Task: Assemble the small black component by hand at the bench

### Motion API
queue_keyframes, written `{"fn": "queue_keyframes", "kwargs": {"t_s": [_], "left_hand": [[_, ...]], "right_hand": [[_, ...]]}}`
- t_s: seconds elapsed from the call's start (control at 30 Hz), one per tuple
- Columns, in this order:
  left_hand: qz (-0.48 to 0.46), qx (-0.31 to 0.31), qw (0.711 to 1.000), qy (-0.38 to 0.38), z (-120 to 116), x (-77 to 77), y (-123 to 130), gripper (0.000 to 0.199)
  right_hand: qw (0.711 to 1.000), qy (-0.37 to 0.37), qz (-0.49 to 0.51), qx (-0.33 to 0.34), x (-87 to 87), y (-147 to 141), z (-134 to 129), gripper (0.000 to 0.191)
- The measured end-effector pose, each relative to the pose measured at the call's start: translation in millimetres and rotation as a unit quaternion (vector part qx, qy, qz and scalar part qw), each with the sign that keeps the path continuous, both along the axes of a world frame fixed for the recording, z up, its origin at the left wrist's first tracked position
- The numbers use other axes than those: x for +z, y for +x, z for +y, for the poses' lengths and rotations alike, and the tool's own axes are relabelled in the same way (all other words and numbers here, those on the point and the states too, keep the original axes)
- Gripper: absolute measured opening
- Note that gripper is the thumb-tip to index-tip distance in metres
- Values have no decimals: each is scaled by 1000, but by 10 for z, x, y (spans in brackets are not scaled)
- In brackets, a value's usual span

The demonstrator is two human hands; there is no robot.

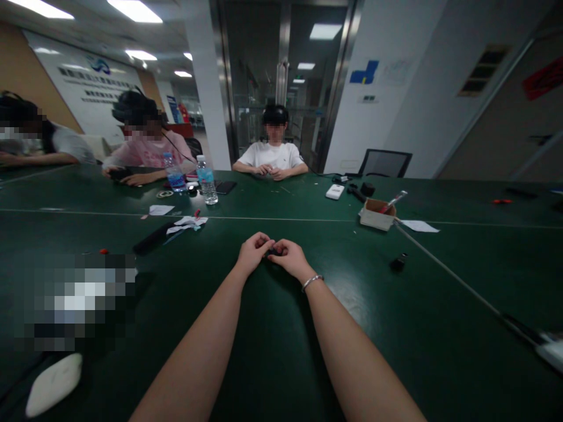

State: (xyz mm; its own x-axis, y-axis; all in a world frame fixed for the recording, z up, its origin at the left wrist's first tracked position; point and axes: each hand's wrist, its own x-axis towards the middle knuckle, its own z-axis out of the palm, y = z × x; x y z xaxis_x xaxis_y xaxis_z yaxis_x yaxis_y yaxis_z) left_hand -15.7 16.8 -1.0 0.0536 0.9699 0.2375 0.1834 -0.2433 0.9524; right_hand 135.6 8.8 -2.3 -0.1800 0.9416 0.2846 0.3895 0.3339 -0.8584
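Observation:
Both my arms reach forward over the dark green table (277,328), and my hands meet near its middle. My left hand (255,252) is closed, with thumb and fingertips pinched together. Facing it, my right hand (288,258) is curled the same way, a silver bangle (312,283) on its wrist. A small dark object (275,252) sits between the fingertips of both hands. It is too small and too covered by the fingers to tell its kind.
A small black item (398,262) and a cardboard box (377,215) holding a pen-like thing lie to the right. Water bottles (206,181), crumpled paper (187,224) and a white computer mouse (55,384) are on the left. Several people wearing headsets sit around the table.

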Motion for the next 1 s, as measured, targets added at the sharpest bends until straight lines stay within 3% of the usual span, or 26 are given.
{"fn": "queue_keyframes", "kwargs": {"t_s": [0.2,0.43,0.57,0.67,0.77,0.83,0.93,1.0], "left_hand": [[26,13,1000,2,20,-27,-3,31],[-52,82,995,-30,56,-26,-25,29],[-66,18,997,-38,31,69,-54,30],[-33,-35,998,-48,9,130,-45,32],[44,-56,995,-72,-15,161,-12,33],[119,-68,988,-77,-41,177,28,29],[204,-21,978,-32,-72,215,92,13],[225,29,974,-13,-57,248,71,6]], "right_hand": [[1000,-3,6,-3,-10,0,3,23],[999,-22,-22,-12,13,13,19,27],[999,-4,-33,-43,-5,3,40,27],[997,-69,17,-18,40,44,39,34],[981,-171,91,6,216,191,25,41],[977,-182,107,0,413,352,10,39],[985,-123,119,-29,763,664,-35,30],[990,-71,92,-85,972,918,-86,30]]}}
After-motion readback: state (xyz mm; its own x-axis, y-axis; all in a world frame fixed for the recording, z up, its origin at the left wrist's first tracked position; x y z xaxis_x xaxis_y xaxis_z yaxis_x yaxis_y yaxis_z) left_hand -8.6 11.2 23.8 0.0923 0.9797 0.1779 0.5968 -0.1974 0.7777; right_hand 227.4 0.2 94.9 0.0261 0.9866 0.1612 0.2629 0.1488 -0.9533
